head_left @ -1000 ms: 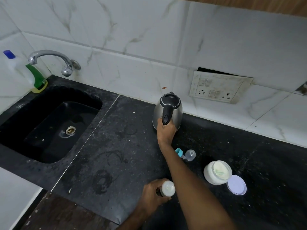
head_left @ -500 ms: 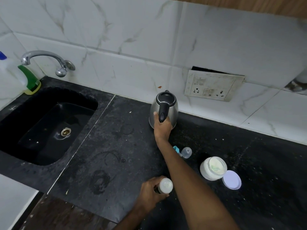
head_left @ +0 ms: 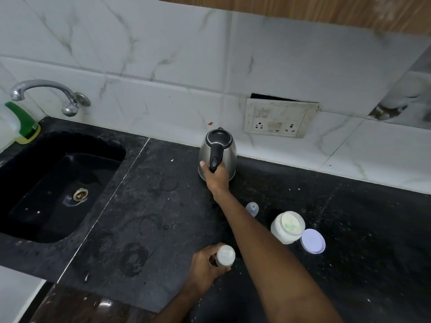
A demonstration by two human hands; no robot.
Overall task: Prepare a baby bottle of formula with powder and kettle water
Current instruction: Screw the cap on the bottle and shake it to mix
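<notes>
The right hand grips the black handle of the steel kettle, upright at the far side of the black stone bench; the left hand holds the open white baby bottle upright, near and slightly right of the kettle

kettle behind bottle, jar right

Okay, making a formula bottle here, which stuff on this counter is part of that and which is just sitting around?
For the job:
kettle, gripped by the right hand
baby bottle, held by the left hand
open powder jar and its lid
bottle cap

Just lying about:
dish soap bottle
tap
sink
switchboard
</notes>
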